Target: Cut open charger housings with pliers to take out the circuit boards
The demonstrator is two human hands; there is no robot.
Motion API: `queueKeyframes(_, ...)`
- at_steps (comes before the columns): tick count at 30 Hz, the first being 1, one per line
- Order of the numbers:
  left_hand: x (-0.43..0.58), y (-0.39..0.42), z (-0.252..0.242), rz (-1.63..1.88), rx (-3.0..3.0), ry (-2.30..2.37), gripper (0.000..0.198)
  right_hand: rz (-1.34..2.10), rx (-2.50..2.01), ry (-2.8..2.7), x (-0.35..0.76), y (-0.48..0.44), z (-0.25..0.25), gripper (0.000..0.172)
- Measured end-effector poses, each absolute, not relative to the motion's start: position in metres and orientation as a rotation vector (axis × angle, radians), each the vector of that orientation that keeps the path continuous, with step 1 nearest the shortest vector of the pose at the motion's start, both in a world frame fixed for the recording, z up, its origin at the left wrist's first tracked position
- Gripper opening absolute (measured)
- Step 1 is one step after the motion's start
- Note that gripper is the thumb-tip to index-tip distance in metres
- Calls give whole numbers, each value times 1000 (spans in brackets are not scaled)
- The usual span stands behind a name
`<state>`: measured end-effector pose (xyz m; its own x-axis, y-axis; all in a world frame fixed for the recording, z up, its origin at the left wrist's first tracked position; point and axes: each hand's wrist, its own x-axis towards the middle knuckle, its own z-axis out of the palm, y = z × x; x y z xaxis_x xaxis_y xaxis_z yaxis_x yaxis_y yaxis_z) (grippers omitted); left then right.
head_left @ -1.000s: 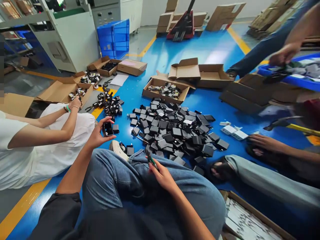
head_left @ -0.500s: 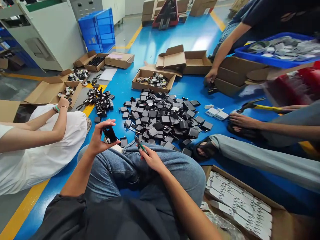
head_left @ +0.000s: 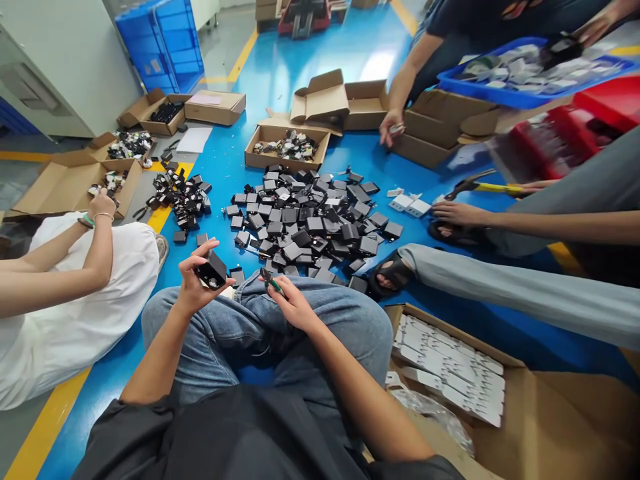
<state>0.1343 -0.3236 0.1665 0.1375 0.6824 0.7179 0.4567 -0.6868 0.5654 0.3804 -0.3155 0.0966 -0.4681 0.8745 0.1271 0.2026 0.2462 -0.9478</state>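
Left hand [head_left: 191,288] pinches a black box [head_left: 213,269], right hand [head_left: 299,304] holds green-handled pliers [head_left: 269,279] apart from it; apparently an inspecting step, any pliers work calling for a steady box.

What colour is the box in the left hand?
The box is black, as the head view shows.

Blue crate [head_left: 145,43] beside pale cabinet [head_left: 55,60]; white sheet [head_left: 194,140] on floor [head_left: 225,163]; yellow-handled hammer [head_left: 493,188] near red bins [head_left: 613,100].
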Motion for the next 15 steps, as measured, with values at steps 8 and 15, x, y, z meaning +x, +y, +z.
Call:
queueKeyframes(8, 140, -323, 141, 1210, 1911, 1425, 66, 1261, -989, -1793, 381, -316, 96, 32)
queueKeyframes(15, 148, -328, 130, 495, 1902, 1518, 63, 1261, -963, -1806, 381, -317, 93, 33)
